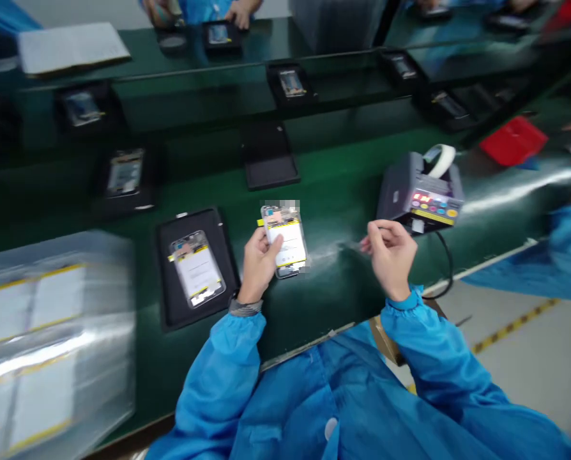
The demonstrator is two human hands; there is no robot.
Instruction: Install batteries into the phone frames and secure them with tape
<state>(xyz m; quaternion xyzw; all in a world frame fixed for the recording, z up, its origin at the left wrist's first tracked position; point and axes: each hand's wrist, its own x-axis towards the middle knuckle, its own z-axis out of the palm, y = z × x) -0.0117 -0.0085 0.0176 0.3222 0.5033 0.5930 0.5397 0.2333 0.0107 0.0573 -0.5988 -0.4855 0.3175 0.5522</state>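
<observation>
We have our left hand [259, 268] closed around a phone [290, 239] wrapped in clear film with yellow strips, holding it over the green bench [324, 313] with its face turned up, seemingly so that we can see the front. Our right hand [389, 259] is curled, its thumb and fingertips [379, 233] pinched together just beside the tape dispenser [410, 188]; we cannot tell whether anything thin sits in the pinch. The dispenser looks placed at the bench edge to stay within easy reach of that hand, with its tape roll [439, 160] on top and its cable [446, 268] dropping over the edge. To the left of the phone, a black tray [184, 220] holds a second wrapped phone [197, 268], its raised rim apparently there to stop it sliding. More trays stand spaced along the bench, perhaps to keep each item separate. Farther left lies a blurred stack of wrapped packs [50, 338], and across the bench a co-worker's hands [240, 13] sit near another tray.
</observation>
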